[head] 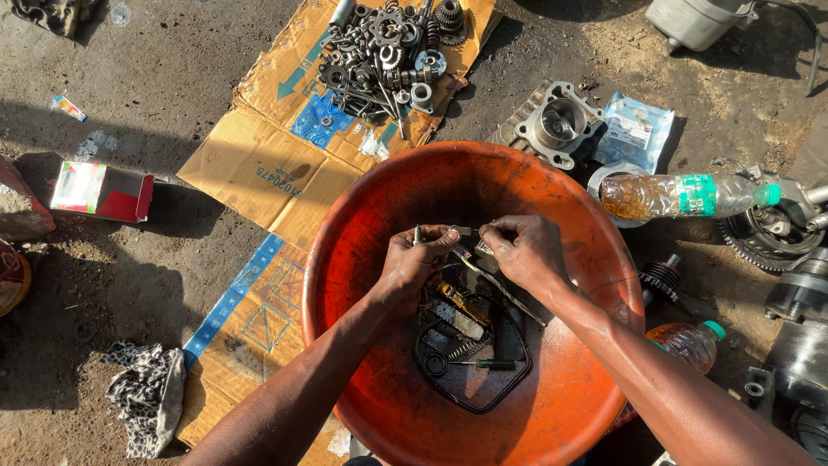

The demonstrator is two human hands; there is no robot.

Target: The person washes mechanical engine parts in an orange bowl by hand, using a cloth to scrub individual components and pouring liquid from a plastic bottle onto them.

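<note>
A large orange basin [362, 216] sits on the ground in front of me. Over its middle my left hand [414, 263] and my right hand [522, 250] meet, both pinching a small metal part [470, 235] between the fingertips. A thin rod [500, 289] slants down from under the hands. On the basin's bottom lie a black rubber gasket [470, 401], a spring [466, 348], a small brush-like tool [457, 319] and a green-handled tool [483, 365].
Flattened cardboard [259, 164] at the left carries a heap of gears and bolts [388, 52]. An engine cylinder [556, 121], a plastic bag [638, 129], two bottles of amber liquid [681, 196] [690, 341], engine parts [785, 233], a small box [99, 190] and a rag [147, 393] lie around.
</note>
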